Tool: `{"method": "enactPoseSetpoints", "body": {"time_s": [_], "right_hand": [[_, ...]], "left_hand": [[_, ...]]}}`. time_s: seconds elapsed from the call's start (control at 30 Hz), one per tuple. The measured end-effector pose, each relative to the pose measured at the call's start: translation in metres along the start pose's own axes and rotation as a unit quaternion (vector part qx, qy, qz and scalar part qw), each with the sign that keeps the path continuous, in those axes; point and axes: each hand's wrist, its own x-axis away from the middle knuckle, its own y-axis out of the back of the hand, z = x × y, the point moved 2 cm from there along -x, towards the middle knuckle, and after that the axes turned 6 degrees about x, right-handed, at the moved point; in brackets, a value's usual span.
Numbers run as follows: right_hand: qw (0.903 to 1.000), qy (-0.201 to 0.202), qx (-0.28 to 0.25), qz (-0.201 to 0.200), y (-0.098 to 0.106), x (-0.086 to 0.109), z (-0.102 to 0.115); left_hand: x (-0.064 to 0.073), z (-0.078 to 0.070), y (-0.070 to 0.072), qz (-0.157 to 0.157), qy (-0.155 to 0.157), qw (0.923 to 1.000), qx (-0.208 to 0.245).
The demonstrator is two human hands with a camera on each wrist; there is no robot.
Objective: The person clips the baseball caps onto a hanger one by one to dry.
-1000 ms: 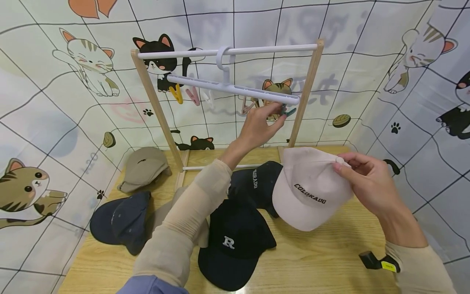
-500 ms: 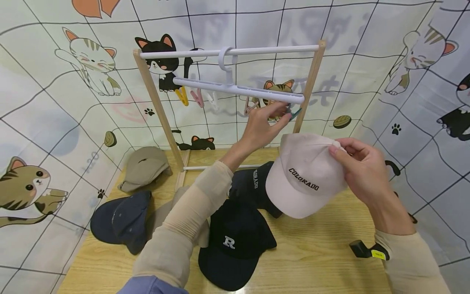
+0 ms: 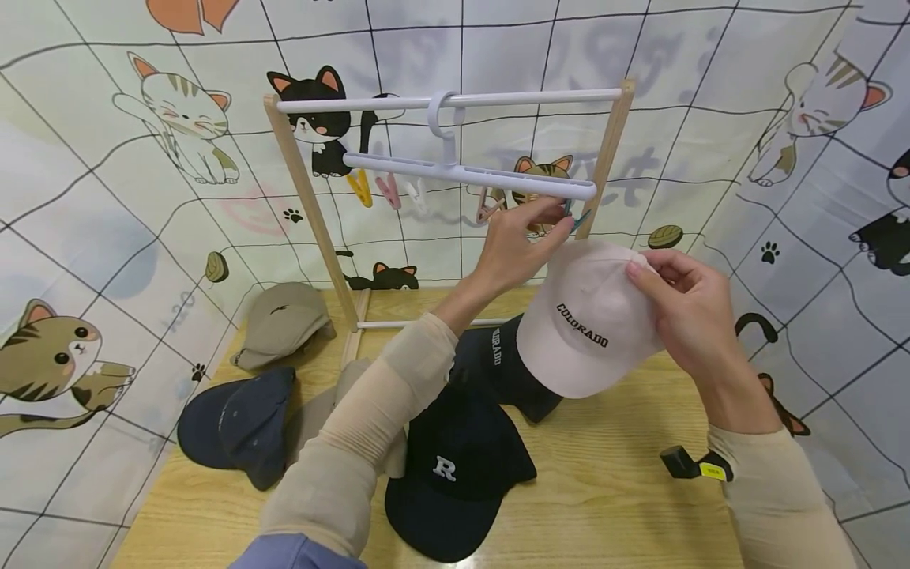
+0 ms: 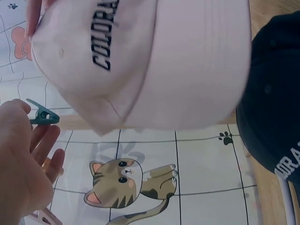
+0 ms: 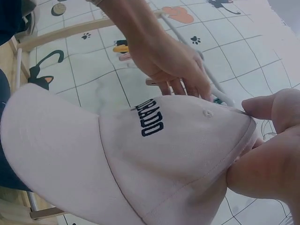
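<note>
My left hand (image 3: 515,249) pinches a teal clip (image 4: 44,115) below the right end of the white hanger (image 3: 483,175). In the left wrist view, the clip sits between thumb and fingers. My right hand (image 3: 693,316) grips a pale pink baseball cap (image 3: 583,316) lettered COLORADO, with thumb and fingers on its crown. The cap is held up off the table, brim down and to the left, its crown close under the clip. In the right wrist view, the cap (image 5: 187,145) covers part of the left hand's fingertips.
The hanger hooks on a white bar of a wooden rack (image 3: 302,209), with yellow (image 3: 360,188), pink and white clips along it. On the wooden table (image 3: 604,490) lie a black R cap (image 3: 455,466), a dark COLORADO cap (image 3: 490,363), a navy cap (image 3: 242,427) and tan caps (image 3: 284,320).
My right hand has raised the pink cap and brought it leftward, nearer the teal clip. The left hand keeps hold of the clip; hanger and hand shift slightly right in view.
</note>
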Motion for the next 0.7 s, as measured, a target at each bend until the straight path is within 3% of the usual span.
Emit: {"method": "enactPoseSetpoints", "body": {"time_s": [0.2,0.4,0.53,0.7], "right_hand": [[0.9983,0.02,0.052,-0.017,-0.005,-0.006,0.0],[0.9958,0.026,0.085,-0.024,-0.01,-0.011,-0.002],[0.9961,0.018,0.084,-0.02,-0.013,-0.014,-0.004],[0.9966,0.011,0.081,-0.013,-0.013,-0.014,-0.006]], "left_hand": [[-0.003,-0.01,-0.008,-0.039,0.016,0.9991,-0.01],[-0.004,-0.017,-0.016,-0.1,0.032,0.9942,-0.019],[-0.004,-0.021,-0.02,-0.132,0.027,0.9904,-0.033],[-0.005,-0.023,-0.022,-0.146,0.034,0.9873,-0.053]]}}
